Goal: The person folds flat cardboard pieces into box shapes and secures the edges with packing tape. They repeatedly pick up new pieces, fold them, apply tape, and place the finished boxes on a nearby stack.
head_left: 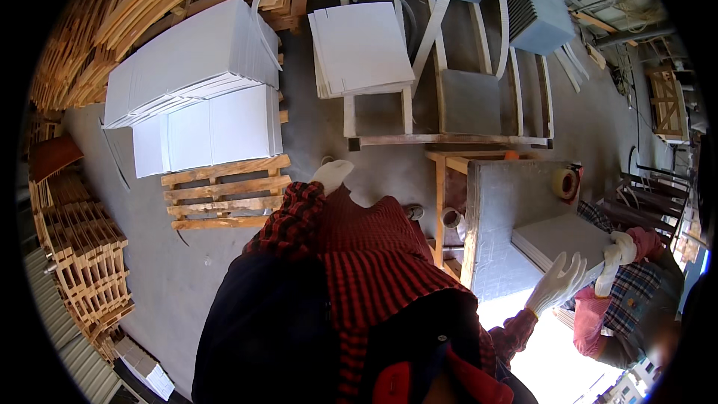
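Note:
My left hand (pixel 333 175), in a white glove, hangs low in front of my body. Its fingers are too indistinct to read, and no held thing shows. Off to the right, my right hand (pixel 557 284), also gloved, is open with fingers spread, close to a stack of grey-white flat sheets (pixel 562 241). Whether it touches the stack I cannot tell. That stack lies on a grey-topped table (pixel 497 213). Across it, a co-worker's gloved hands (pixel 615 256) are at its right edge. A roll of tape (pixel 566 182) rests on the tabletop.
White folded cardboard (pixel 191 52) is piled on a wooden pallet (pixel 224 193) at left. A stack of white sheets (pixel 361 49) and a grey panel stack (pixel 470 101) sit on a low frame (pixel 456 139) ahead. Pallets (pixel 82 243) line the far left.

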The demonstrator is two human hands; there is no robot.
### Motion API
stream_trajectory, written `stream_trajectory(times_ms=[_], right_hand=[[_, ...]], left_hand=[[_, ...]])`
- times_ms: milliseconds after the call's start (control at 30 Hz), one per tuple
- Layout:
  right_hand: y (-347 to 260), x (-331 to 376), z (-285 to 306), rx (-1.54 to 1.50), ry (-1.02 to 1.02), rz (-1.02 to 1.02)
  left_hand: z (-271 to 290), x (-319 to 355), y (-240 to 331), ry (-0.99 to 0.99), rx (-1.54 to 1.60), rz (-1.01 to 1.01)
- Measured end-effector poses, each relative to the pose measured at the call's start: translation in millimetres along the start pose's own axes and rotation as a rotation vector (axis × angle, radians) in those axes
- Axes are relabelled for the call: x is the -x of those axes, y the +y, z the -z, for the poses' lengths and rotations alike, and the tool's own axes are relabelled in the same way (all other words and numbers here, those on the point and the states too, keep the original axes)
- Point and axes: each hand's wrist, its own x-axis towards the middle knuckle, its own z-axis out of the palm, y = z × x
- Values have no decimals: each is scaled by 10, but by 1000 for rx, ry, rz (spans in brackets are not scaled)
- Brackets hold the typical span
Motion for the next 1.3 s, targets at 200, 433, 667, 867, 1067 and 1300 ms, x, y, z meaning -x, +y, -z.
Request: stream_trajectory(times_ms=[200,433,667,867,1067,1300], right_hand=[[-1888,-42,-540,-462,-567,82],[-3160,-249,-2371,-789,-1179,-86],[-4344,-571,-5078,-681,-1207,-24],[-5182,-971,-6084,-681,-1215,17],[-5407,-882,-6374,-1071,-1292,-86],[-4912,-1008,-6071,-854,-1346,-64]], left_hand=[[620,-699,-297,92,74,47],[897,-1410,-172,164,224,171],[813,-2686,-117,304,238,298],[607,-3711,-404,524,188,435],[434,-3938,-675,681,173,484],[938,-3498,-586,435,210,608]])
